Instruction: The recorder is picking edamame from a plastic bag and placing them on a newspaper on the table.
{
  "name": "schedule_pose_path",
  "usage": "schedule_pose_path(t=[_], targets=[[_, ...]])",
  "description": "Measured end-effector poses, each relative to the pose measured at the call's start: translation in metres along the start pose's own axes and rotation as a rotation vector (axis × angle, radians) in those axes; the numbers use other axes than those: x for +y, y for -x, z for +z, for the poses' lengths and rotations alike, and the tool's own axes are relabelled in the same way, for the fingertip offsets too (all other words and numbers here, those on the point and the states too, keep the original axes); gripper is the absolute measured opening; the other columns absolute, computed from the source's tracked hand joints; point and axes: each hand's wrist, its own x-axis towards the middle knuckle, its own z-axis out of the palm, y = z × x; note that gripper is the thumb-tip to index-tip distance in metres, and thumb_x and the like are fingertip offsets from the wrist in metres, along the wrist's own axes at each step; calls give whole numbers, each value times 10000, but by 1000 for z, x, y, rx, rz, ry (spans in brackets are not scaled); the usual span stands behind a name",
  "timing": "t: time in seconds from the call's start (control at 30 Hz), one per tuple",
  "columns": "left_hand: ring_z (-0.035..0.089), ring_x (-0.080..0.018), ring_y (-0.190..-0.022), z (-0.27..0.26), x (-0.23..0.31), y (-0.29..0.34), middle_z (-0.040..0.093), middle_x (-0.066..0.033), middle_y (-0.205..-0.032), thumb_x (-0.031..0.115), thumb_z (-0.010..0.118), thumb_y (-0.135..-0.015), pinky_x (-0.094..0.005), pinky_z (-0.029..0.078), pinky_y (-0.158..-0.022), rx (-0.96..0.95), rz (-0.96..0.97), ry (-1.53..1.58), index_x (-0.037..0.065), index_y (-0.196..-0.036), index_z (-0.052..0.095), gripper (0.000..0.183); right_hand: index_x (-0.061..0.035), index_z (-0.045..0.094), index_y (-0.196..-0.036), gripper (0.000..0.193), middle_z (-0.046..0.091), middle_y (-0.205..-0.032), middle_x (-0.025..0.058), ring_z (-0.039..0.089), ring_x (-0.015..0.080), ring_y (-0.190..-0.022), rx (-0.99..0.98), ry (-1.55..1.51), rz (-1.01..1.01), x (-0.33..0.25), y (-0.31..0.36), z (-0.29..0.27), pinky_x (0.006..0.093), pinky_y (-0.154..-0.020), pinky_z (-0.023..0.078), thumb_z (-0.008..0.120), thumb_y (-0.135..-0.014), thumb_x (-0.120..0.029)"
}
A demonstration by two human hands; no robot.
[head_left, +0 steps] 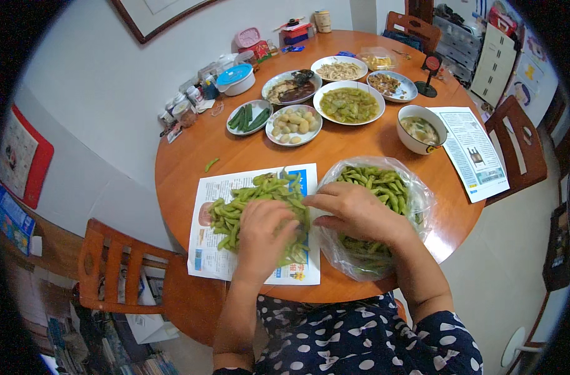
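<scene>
A heap of green edamame pods (235, 209) lies on a printed newspaper sheet (203, 265) near the table's front edge. My left hand (264, 232) is over this heap, its fingers curved and smeared by motion, so whether it grips a pod is unclear. To the right of the sheet, a clear plastic bag (427, 209) lies spread open with more edamame pods (385, 184) inside. Above the bag's left side is my right hand (360, 211), pointing left toward the heap. Its thumb and fingers are apart, and nothing shows between them.
One loose pod (211, 165) lies beyond the newspaper. Farther back stand a plate of cucumber pieces (248, 117), a plate of pale round food (293, 125), a green dish (349, 104) and a soup bowl (420, 130). Another printed sheet (472, 156) lies at right. Wooden chairs flank the table.
</scene>
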Motion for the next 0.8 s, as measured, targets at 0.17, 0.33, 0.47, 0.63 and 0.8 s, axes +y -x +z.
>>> schedule_pose_path(t=[0.17,0.33,0.47,0.63,0.8], targets=[[649,-325,-1186,7,18,-9,718,-92,-1140,66,813,-796,-557,387,-1179,20,51,9,61,-961,718,191,-64,706,-1075,232,710,-981,132,697,363,-940,-7,-74,-21,7,1,9,471,-814,554,785,-864,-122],[648,-321,-1192,8,15,-6,713,-85,-1156,66,817,-787,-580,373,-1184,1,64,39,73,-989,733,219,-64,697,-1018,176,711,-948,134,700,363,-910,-9,-106,-17,5,3,2,468,-797,550,767,-859,-85],[633,-319,-1212,2,9,0,701,-81,-1168,119,850,-777,-566,372,-1180,4,21,-9,89,-1015,761,256,-57,690,-971,142,709,-938,139,695,372,-896,-17,-28,24,8,6,-13,465,-794,549,745,-840,-53],[612,-323,-1237,-5,-10,18,688,-82,-1171,190,874,-770,-566,353,-1183,-115,18,-167,100,-1000,785,262,-59,699,-925,81,702,-914,194,696,411,-934,-37,173,258,27,19,-36,515,-815,549,684,-872,-119],[590,-333,-1264,-2,-6,23,679,-87,-1189,240,849,-806,-600,296,-1206,-191,-32,-213,100,-984,793,233,-39,703,-880,75,701,-901,163,680,380,-894,-66,321,347,32,26,-45,484,-801,533,686,-858,-109]])
